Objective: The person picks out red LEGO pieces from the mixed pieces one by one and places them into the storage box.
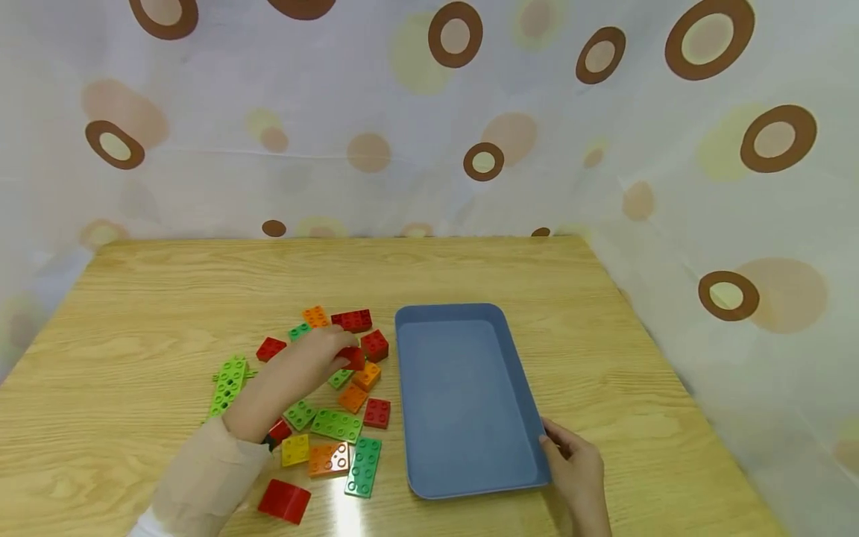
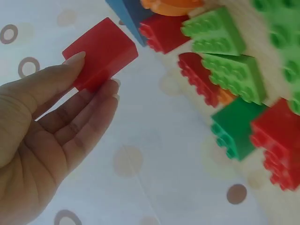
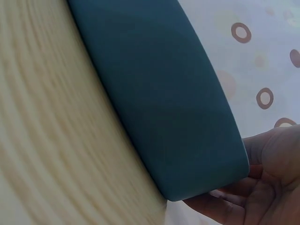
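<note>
My left hand (image 1: pixel 321 352) pinches a red toy brick (image 2: pixel 104 51) between thumb and fingers, above the loose bricks left of the tray. In the left wrist view, the smooth sides of this brick face the camera. My right hand (image 1: pixel 576 466) holds the near right corner of a shallow blue tray (image 1: pixel 470 490), thumb at the rim and fingers against the outer wall. In the right wrist view, the fingers (image 3: pixel 220 208) bend round the tray's corner. Nothing lies on the tray's floor.
Several loose bricks surround the left hand, among them a light green plate (image 1: pixel 337 425), a dark green brick (image 1: pixel 364 468), an orange brick (image 1: pixel 329 459) and a rounded red piece (image 1: pixel 285 501). A long light green piece (image 1: pixel 230 384) lies farther left. A patterned cloth (image 1: pixel 403 112) hangs behind the wooden table (image 1: pixel 570 298).
</note>
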A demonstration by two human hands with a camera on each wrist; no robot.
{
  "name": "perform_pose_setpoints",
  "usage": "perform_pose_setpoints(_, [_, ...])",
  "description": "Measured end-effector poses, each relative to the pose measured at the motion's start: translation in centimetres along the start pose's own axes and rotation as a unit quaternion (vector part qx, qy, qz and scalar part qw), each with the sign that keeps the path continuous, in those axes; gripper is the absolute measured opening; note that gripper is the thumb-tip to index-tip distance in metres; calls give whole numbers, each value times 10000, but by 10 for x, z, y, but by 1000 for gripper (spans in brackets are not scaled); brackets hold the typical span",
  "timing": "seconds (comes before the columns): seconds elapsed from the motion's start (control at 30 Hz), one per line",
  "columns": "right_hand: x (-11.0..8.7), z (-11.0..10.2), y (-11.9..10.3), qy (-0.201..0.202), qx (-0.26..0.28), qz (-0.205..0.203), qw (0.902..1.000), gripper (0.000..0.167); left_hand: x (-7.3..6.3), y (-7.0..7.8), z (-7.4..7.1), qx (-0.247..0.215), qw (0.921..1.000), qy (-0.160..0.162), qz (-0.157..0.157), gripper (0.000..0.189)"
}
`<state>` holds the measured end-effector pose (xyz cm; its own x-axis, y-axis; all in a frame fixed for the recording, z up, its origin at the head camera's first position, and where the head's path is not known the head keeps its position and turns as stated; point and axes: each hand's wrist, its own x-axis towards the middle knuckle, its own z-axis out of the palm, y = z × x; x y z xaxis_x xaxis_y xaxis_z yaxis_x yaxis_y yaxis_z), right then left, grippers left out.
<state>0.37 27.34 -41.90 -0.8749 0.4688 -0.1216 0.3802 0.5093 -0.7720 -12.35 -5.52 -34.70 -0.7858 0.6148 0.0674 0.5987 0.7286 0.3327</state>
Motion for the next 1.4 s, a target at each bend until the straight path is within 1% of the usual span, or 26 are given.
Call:
perform_pose_setpoints(0.1, [1, -1, 0, 6, 21, -61, 10000, 31, 14, 6, -2, -110, 9997, 97, 187, 23])
perform_pose_setpoints(0.27, [0, -1, 1, 44, 97, -184, 9998, 29, 33, 13, 1, -383, 9971, 408, 517, 19])
perform_pose_setpoints(0.33, [-1, -1, 2, 25, 169, -184, 9997, 29, 40, 17, 1, -401, 9966, 436, 570, 17])
perform_pose_setpoints(0.47, [0, -1, 3, 34, 271, -121, 9996, 29, 58, 24, 1, -297, 9967, 366, 666, 19])
perform_pose_setpoints(0.57, [1, -2, 4, 65, 242, -177, 9995, 29, 73, 29, 5, -183, 9971, 254, 689, 21])
perform_pose_setpoints(0.73, [1, -2, 6, 138, 107, -259, 9995, 28, 95, 34, 23, -6, 9981, -166, 600, 21])
perform_pose_setpoints(0.83, [0, 0, 7, 129, 182, -283, 9993, 28, 105, 33, 36, 124, 9979, -317, 544, 18])
perform_pose_setpoints(0.9, [0, 0, 6, 145, 239, -240, 9993, 28, 109, 32, 43, 205, 9979, -351, 497, 14])
perform_pose_setpoints(0.97, [-1, 2, 6, 136, 321, -185, 9992, 28, 111, 30, 49, 305, 9978, -363, 456, 10])
perform_pose_setpoints(1.03, [-2, 2, 5, 129, 326, -191, 9992, 28, 111, 28, 53, 361, 9978, -400, 388, 9])
perform_pose_setpoints(1.13, [-3, 3, 5, 110, 309, -227, 9992, 28, 112, 25, 58, 402, 9976, -421, 375, 9])
perform_pose_setpoints(1.27, [-2, 2, 6, 105, 214, -326, 9992, 28, 113, 24, 61, 387, 9977, -404, 392, 8])
perform_pose_setpoints(1.4, [-2, 0, 5, 98, 215, -242, 9994, 28, 114, 26, 62, 399, 9979, -370, 340, 7])
